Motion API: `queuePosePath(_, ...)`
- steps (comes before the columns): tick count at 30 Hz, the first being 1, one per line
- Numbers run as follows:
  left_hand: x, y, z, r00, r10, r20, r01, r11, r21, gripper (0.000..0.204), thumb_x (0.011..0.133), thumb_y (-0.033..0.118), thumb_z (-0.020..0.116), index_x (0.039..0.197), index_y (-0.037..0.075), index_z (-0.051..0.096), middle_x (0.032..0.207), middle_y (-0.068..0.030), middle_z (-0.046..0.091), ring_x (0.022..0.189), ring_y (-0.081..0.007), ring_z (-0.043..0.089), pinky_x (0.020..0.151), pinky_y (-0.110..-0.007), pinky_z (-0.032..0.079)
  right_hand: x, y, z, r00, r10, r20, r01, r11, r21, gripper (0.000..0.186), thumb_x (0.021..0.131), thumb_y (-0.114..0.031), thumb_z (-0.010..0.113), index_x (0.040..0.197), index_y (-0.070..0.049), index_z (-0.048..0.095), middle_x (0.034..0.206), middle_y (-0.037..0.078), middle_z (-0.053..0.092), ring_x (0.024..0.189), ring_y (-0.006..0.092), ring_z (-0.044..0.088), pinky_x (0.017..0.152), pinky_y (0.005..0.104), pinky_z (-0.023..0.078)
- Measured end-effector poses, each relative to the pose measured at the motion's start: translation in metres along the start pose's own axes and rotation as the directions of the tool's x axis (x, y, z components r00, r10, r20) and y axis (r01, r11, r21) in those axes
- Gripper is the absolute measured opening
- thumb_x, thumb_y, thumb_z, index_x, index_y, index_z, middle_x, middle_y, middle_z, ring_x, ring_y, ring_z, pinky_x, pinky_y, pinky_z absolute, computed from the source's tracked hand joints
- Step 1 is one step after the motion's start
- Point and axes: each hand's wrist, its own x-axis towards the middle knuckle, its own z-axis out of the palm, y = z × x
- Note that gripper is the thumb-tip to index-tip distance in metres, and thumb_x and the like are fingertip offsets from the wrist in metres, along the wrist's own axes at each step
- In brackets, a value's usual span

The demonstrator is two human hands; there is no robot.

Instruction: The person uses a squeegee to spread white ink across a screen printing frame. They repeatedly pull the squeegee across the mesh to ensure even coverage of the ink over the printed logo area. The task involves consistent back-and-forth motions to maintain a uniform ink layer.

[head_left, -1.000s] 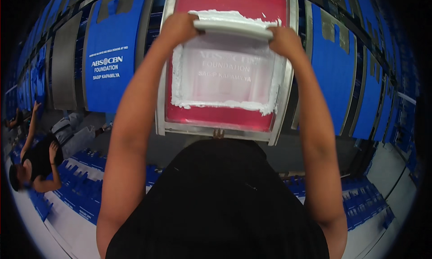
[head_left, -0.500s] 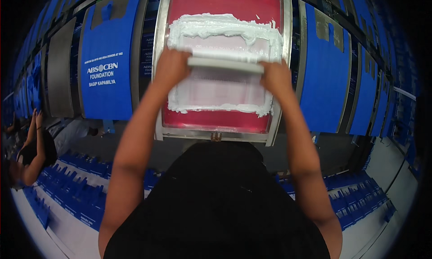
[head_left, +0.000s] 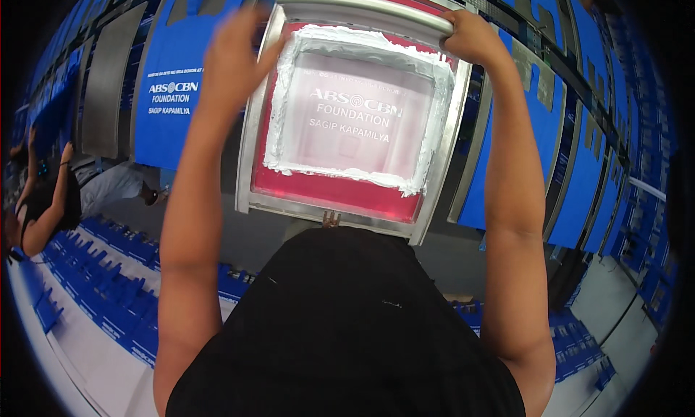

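Observation:
In front of me lies a screen printing frame (head_left: 445, 138) with metal sides and a red mesh (head_left: 340, 195). Thick white ink (head_left: 286, 116) rings its pale printing window, where white lettering and a round emblem show. A squeegee (head_left: 365, 6) with a pale bar handle rests across the far end of the screen. My right hand (head_left: 474, 39) is closed round the squeegee's right end. At the frame's far left corner, my left hand (head_left: 239, 59) is off the squeegee, thumb and fingers apart, slightly blurred, and holds nothing.
Blue bags (head_left: 170, 84) lie flat on metal boards on both sides of the frame. Behind me, rows of blue bags (head_left: 108, 290) lie on a pale surface. Another person (head_left: 54, 200) works at the far left with raised arms.
The squeegee has moved from the middle of the screen to its far end. My left hand has let go of it and opened. The frame now appears slightly turned.

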Motion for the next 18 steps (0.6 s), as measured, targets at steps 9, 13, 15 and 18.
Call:
queuePosePath(9,-0.345,0.053,0.075,0.274,-0.117,0.954,0.93,0.286,-0.232,0.045,0.088,0.041,0.067,0.098,-0.002,0.069,0.08,-0.0078,0.068,0.076,-0.0149,0.063,0.069,-0.031,0.05,0.026,0.0,0.053,0.984,-0.04,0.175,0.052,0.997,-0.065,0.052,0.059,-0.009,0.069,0.111,-0.005,0.067,0.099,0.019,0.069,0.092,0.0347,0.066,0.084,0.0379,0.052)
queuePosePath(13,-0.335,0.063,0.074,0.268,0.013,0.963,0.949,0.169,-0.266,0.034,0.095,0.032,0.061,0.093,-0.002,0.068,0.075,0.0035,0.062,0.071,-0.0039,0.054,0.063,-0.024,0.046,0.038,-0.026,0.068,0.994,-0.105,0.02,0.106,0.991,-0.078,0.054,0.062,-0.006,0.059,0.116,-0.007,0.065,0.105,0.021,0.067,0.102,0.0351,0.063,0.091,0.0386,0.048)
queuePosePath(15,-0.335,0.066,0.07,0.322,0.052,0.945,0.915,0.238,-0.325,0.033,0.096,0.032,0.059,0.094,0.0,0.068,0.077,0.005,0.062,0.071,-0.0026,0.053,0.063,-0.022,0.045,0.041,-0.035,0.068,0.996,-0.09,-0.001,0.09,0.994,-0.06,0.054,0.063,-0.004,0.056,0.116,-0.007,0.065,0.106,0.021,0.067,0.102,0.0354,0.062,0.091,0.039,0.048)
queuePosePath(18,-0.308,0.075,0.043,0.327,0.045,0.944,0.899,0.293,-0.326,0.038,0.097,0.038,0.056,0.085,0.003,0.068,0.067,0.0044,0.057,0.061,-0.0032,0.048,0.055,-0.021,0.039,0.017,-0.042,0.069,0.999,-0.053,-0.002,0.052,0.995,-0.081,0.054,0.066,-0.006,0.055,0.118,-0.01,0.065,0.109,0.019,0.066,0.105,0.0342,0.062,0.091,0.0398,0.049)
